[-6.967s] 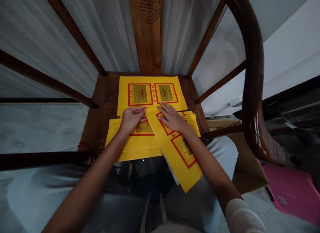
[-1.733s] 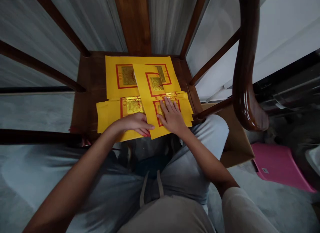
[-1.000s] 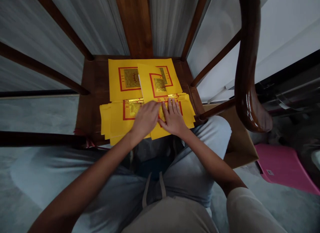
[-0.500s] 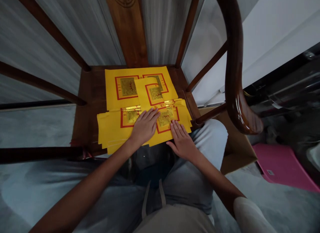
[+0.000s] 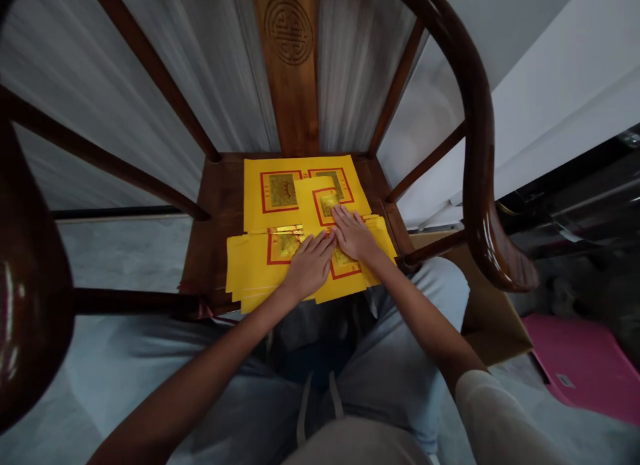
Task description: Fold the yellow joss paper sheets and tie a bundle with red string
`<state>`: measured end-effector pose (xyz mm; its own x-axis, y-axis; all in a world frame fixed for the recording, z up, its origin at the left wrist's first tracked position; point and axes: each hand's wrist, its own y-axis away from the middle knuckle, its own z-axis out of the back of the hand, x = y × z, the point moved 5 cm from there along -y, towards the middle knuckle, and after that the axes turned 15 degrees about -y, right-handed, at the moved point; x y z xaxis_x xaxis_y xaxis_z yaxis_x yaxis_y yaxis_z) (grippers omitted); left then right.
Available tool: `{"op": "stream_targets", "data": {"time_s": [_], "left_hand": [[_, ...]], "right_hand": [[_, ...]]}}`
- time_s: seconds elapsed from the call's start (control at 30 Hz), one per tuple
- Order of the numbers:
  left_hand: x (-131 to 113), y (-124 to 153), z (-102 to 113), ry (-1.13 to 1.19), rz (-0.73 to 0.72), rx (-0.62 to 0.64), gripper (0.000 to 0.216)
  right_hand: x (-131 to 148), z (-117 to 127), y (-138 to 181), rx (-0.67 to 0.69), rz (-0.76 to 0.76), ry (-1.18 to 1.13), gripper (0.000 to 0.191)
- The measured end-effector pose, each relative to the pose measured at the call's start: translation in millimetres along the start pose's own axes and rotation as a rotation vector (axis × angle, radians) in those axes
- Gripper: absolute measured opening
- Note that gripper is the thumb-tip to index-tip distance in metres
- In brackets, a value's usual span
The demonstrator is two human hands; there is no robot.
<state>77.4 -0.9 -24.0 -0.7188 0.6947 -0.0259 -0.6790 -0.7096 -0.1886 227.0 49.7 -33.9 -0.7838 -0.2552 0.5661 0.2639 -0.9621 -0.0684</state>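
Yellow paper sheets [image 5: 257,262] with red square borders and gold foil centres lie in overlapping layers on a dark wooden chair seat [image 5: 215,192]. My left hand [image 5: 311,262] rests flat on the front sheets, fingers stretched toward the middle. My right hand [image 5: 354,233] lies flat beside it, its fingertips on the gold patch of a folded-looking sheet [image 5: 311,205] that overlaps the back one. The two hands nearly meet, and whether they touch I cannot tell. Behind them is a large back sheet [image 5: 254,202] with two gold squares. My hands cover part of the front prints.
A curved glossy armrest [image 5: 483,152] rises on the right, and another armrest [image 5: 30,278] on the left. The carved backrest slat [image 5: 290,85] stands behind the papers. To the right on the floor are a cardboard box [image 5: 495,312] and a pink plastic item [image 5: 585,365].
My right hand has moved from the front right edge of the papers up and inward, onto the middle sheet. My left hand stays flat on the papers. The camera view has shifted.
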Motion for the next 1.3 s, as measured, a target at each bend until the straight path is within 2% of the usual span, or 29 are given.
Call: {"op": "stream_targets", "data": {"time_s": [0.17, 0.3, 0.37, 0.47, 0.57, 0.67, 0.77, 0.9, 1.03, 1.17, 1.3], "left_hand": [[-0.3, 0.9, -0.3, -0.016, -0.003, 0.011, 0.054], [-0.9, 0.9, -0.9, -0.009, -0.003, 0.006, 0.054], [-1.6, 0.9, -1.6, 0.004, -0.001, 0.002, 0.054], [-3.2, 1.0, -2.7, 0.025, 0.008, 0.005, 0.053], [-4.3, 1.0, -1.8, 0.043, 0.033, 0.0, 0.054], [-2.9, 1.8, 1.0, 0.073, 0.074, -0.03, 0.055], [0.9, 3.1, 3.6, 0.119, 0.112, -0.078, 0.056], [4.5, 4.4, 5.9, 0.144, 0.132, -0.146, 0.054], [4.8, 3.5, 14.5, 0.125, 0.137, -0.196, 0.053], [7.4, -1.7, 43.9, 0.053, 0.114, -0.256, 0.054], [17.3, -9.3, 71.0, -0.029, 0.076, -0.242, 0.05]], "right_hand": [[-9.8, -3.6, -64.3, -0.002, -0.089, -0.028, 0.065], [-24.4, 7.9, -115.8, -0.052, -0.184, -0.015, 0.069], [-31.9, 16.9, -126.1, -0.107, -0.229, -0.031, 0.067], [-24.9, 30.1, -101.5, -0.226, -0.106, -0.067, 0.065], [-4.3, 38.6, -30.8, -0.328, 0.031, -0.059, 0.061], [9.5, 33.1, 42.4, -0.349, 0.009, -0.049, 0.052], [12.5, 16.1, 79.1, -0.375, -0.062, -0.17, 0.047], [13.1, -2.1, 77.8, -0.48, -0.095, -0.426, 0.041], [9.7, -0.3, 65.6, -0.482, -0.153, -0.693, 0.038], [-1.7, 28.6, 50.6, -0.299, -0.118, -0.798, 0.034], [-15.5, 57.2, 20.7, 0.032, -0.076, -0.775, 0.031]]}}
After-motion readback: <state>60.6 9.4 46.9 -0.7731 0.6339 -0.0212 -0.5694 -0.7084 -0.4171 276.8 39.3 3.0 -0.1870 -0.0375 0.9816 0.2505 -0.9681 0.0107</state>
